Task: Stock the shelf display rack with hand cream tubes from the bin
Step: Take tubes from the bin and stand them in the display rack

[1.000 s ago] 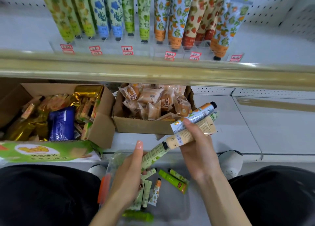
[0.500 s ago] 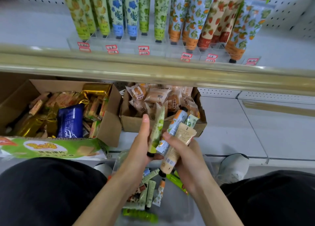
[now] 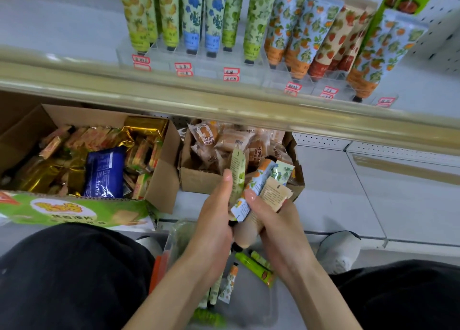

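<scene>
Several tubes (image 3: 258, 184) swung upright; left hand (image 3: 214, 220) joined right hand (image 3: 276, 222).

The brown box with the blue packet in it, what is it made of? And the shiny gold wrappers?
The brown box looks like corrugated cardboard: matte tan, with folded flaps and raw cut edges. The gold wrappers look like metallised plastic film or foil: they are mirror-shiny and full of sharp crinkles. Which of the two it is cannot be told from here.
</scene>
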{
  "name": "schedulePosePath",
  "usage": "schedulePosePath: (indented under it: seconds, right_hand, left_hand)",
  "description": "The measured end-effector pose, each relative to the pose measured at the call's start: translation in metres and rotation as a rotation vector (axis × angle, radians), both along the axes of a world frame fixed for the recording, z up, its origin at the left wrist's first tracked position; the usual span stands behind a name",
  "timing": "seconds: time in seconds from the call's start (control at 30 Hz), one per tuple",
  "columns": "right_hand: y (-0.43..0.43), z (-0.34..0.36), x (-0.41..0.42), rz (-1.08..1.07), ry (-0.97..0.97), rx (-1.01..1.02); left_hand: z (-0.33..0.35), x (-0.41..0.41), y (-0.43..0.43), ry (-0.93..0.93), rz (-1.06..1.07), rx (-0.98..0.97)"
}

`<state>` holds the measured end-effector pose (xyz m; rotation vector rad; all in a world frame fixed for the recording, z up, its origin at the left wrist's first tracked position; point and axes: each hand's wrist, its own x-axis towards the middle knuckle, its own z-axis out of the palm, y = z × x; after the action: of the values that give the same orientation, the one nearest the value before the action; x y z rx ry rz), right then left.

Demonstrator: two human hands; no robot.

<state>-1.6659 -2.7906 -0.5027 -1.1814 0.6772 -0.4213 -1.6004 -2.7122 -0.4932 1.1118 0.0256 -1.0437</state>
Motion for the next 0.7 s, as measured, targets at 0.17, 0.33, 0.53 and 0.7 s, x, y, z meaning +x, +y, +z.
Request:
schedulePosePath:
  seconds: [0.17,0.33,0.53,0.7]
  right_hand:
    - [-0.003,-0.002,0.002,-0.003,-0.017,-0.018]
    - [-0.005,0.001,0.004,-0.016,-0.023,-0.043]
    - [-0.007,0.008,0.002,-0.005,0.073,-0.104]
    - [-0.006,0.014,0.003,-0.043,0.125,-0.115]
  left_hand:
    - [0.001,-0.001,0.003,-0.064,0.007,-0.081]
    - [-0.002,0.005,0.007,-0.067,-0.032,-0.138]
    - [-0.001,0.014,0.016,-0.166,-0.154,-0.106]
    - [-0.007,0.015,0.017,-0.204,-0.214,-0.072]
